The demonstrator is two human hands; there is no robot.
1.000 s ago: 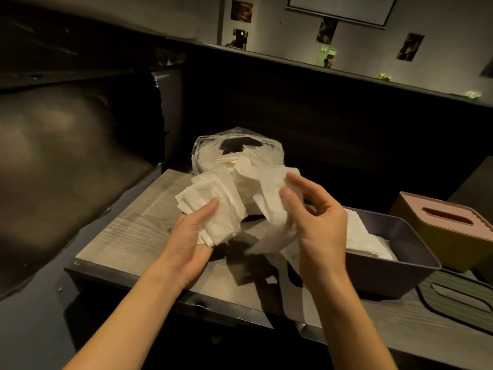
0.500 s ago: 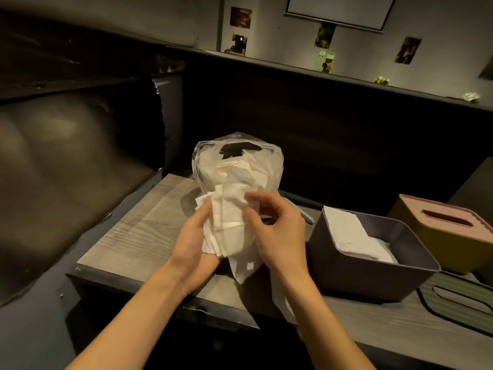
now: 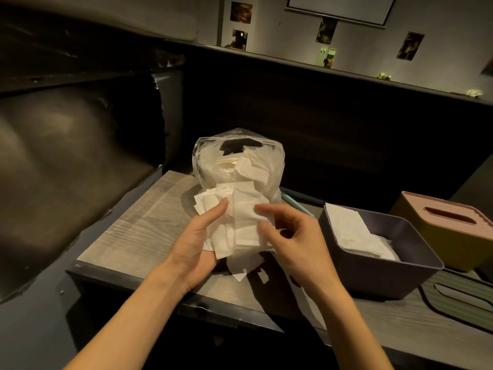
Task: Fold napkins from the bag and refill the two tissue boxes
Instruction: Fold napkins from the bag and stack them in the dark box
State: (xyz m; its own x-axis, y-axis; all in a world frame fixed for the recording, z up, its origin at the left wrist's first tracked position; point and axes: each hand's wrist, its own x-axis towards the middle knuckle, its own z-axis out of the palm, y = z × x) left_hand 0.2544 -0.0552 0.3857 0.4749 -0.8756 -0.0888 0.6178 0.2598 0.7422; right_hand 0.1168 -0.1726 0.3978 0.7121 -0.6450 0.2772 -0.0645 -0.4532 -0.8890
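Bunch of white napkins (image 3: 240,225) held above the wooden table (image 3: 138,231), just in front of the clear plastic bag (image 3: 237,166) of more napkins at 12 o'clock. Left hand (image 3: 196,244) cupped under and gripping the bunch from 9 o'clock, thumb laid across the paper. Right hand (image 3: 296,236) at 3 o'clock, forefinger and thumb pinching the top sheet. Farther out at 3 o'clock, open purple tissue box (image 3: 373,273) with folded napkins inside; beyond it, touching, a yellow tissue box (image 3: 453,236) under a pink slotted lid. Green lid (image 3: 464,300) flat at 4 o'clock.
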